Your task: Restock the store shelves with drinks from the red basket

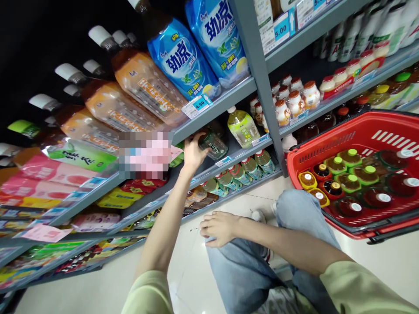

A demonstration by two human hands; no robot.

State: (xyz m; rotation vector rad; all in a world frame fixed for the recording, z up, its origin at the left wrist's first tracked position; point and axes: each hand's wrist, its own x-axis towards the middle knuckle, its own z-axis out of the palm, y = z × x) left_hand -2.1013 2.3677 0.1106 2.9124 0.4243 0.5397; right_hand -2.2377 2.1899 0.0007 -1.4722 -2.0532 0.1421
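My left hand (pixel 194 151) reaches into the lower shelf. Its thumb and fingers close around the upper end of a dark green drink bottle (pixel 214 146), whose cap is hidden. To the right of it on the same shelf stands a yellow-green drink bottle (pixel 243 126). Resting flat on my bent knee, my right hand (pixel 220 228) has its fingers stretched out and holds nothing. A red shopping basket (pixel 362 120) lies to my right, with several dark and green-labelled drink bottles (pixel 356 174) inside.
Large tea bottles (pixel 144 93) line the shelf above my left hand, beside blue packs (pixel 186 61). A grey shelf post (pixel 258 61) divides the bays. Small bottles (pixel 240 172) fill the bottom shelf. A pink tag (pixel 47 233) sticks out at left.
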